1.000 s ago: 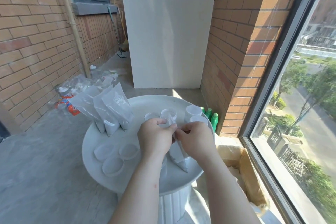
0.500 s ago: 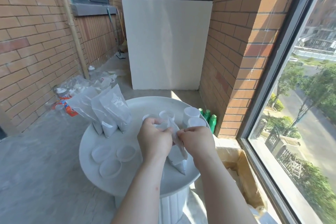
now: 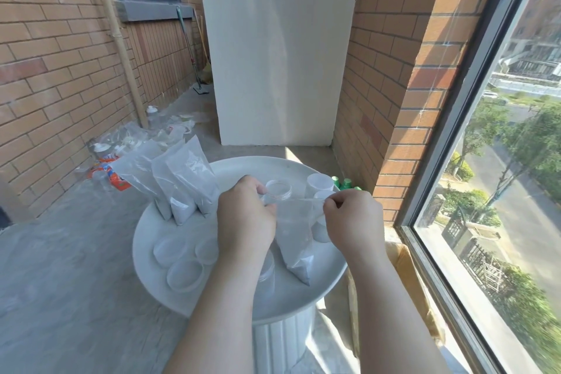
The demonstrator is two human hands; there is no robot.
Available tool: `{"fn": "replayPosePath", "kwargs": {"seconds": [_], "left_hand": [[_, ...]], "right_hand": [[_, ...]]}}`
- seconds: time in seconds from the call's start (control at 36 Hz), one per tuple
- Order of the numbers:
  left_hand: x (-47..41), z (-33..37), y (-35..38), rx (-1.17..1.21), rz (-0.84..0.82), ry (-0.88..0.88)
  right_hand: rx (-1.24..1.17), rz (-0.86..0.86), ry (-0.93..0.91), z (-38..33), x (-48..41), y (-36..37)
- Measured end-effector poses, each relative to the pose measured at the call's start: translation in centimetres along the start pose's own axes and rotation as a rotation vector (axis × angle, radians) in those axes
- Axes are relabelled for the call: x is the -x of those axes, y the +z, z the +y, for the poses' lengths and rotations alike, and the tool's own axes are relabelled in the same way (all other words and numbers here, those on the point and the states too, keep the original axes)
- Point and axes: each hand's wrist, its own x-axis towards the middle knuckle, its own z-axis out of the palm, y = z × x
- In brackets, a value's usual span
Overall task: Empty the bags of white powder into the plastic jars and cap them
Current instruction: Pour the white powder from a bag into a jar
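Note:
Both hands hold one clear bag of white powder (image 3: 296, 240) above the round white table (image 3: 306, 297). My left hand (image 3: 246, 222) pinches the bag's top left corner and my right hand (image 3: 353, 222) pinches the top right, stretching the top edge taut between them. The powder sits in the bag's lower tip. An open clear jar (image 3: 277, 190) stands just behind the hands, and two white-filled jars (image 3: 318, 184) stand at the right. Another jar (image 3: 267, 270) shows partly under my left wrist. Three lids (image 3: 185, 275) lie at the table's front left. Three full bags (image 3: 179, 185) lean together at back left.
A cardboard box (image 3: 406, 276) sits on the floor at the table's right, against the window frame (image 3: 449, 130). Green bottles (image 3: 344, 182) stand by the brick pillar. Plastic litter and bottles (image 3: 121, 149) lie along the left brick wall. A white panel (image 3: 276, 70) closes the far end.
My hands have moved apart, the right one going right, and the bag's top edge is now stretched wide between them. The view has come closer to the table.

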Motion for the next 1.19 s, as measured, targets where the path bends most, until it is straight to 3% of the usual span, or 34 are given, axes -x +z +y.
{"fn": "replayPosePath", "kwargs": {"seconds": [0.19, 0.31, 0.42, 0.5, 0.58, 0.89, 1.06, 1.19], "left_hand": [[0.2, 0.6, -1.0, -0.149, -0.025, 0.089], [1.1, 1.7, -1.4, -0.254, 0.004, 0.282], [1.6, 2.7, -1.6, -0.208, -0.177, 0.451], [1.9, 2.8, -1.3, -0.268, -0.318, 0.417], [2.2, 2.5, -0.8, -0.292, -0.347, 0.408], [1.7, 2.0, 0.4, -0.256, -0.240, 0.408], [1.4, 2.8, 0.5, -0.226, -0.114, 0.444], [1.6, 4.3, 0.0, -0.051, 0.009, 0.540]], "right_hand": [[-0.057, 0.025, -0.008, -0.2, 0.2, -0.2], [-0.132, 0.002, 0.048, -0.3, 0.3, -0.1], [-0.161, 0.001, 0.074, -0.3, 0.2, -0.2], [-0.171, -0.007, 0.083, -0.4, 0.3, -0.3], [-0.175, -0.005, 0.085, -0.4, 0.3, -0.2], [-0.298, 0.001, 0.137, 0.0, 0.3, 0.0], [-0.310, -0.104, 0.325, 1.7, 0.1, 1.4], [-0.265, -0.303, 0.541, 1.8, 0.4, -0.1]]}}
